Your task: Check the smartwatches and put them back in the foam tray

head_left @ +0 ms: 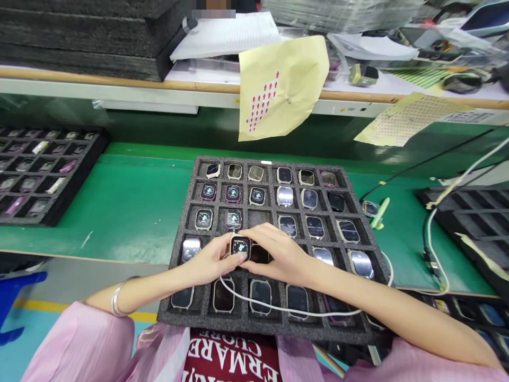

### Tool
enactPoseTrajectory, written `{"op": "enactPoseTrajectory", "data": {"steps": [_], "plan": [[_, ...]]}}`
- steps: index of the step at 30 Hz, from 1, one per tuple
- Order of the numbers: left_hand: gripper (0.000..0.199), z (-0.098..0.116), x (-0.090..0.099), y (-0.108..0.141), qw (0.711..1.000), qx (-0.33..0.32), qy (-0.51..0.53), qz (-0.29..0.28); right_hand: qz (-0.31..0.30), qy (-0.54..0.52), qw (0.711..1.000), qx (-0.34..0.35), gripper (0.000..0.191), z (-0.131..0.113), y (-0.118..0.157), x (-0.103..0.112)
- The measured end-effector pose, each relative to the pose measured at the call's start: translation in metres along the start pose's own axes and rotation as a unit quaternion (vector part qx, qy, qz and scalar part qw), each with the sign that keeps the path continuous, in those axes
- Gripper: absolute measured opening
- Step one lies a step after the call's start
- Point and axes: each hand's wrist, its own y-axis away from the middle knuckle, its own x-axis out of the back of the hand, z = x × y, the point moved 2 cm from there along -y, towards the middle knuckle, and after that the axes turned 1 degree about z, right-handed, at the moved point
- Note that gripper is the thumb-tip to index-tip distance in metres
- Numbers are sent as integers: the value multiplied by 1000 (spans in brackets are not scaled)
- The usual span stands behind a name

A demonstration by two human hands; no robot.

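Note:
A smartwatch case (240, 248) with a lit dark screen is held over the black foam tray (278, 330). My left hand (209, 261) grips its left side, with the fingers closed around it. From the right, my right hand (280, 252) closes on the same watch with bent fingers and the thumb at its lower edge. A white cable (274, 306) runs from near my left fingers across the tray to the right. Around my hands, several watch cases sit in the tray's compartments, among them one with a lit face (233, 219) and one with a dark screen (260, 295).
Another foam tray (85, 175) with watch cases lies on the green bench at left. Black trays (465, 212) and cables stand at right. Overhead, a shelf (207, 85) carries black foam blocks (79, 42), papers and a hanging yellow sheet (284, 87).

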Motion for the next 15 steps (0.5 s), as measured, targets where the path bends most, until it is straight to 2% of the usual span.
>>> {"op": "enactPoseTrajectory", "data": {"steps": [10, 15], "plan": [[30, 1, 0, 3, 998, 0, -56, 2, -5, 24, 1000, 2, 36, -2, -1, 1], [34, 2, 0, 1, 997, 5, -83, 3, -4, 33, 999, 5, 34, -2, -2, 2]]}}
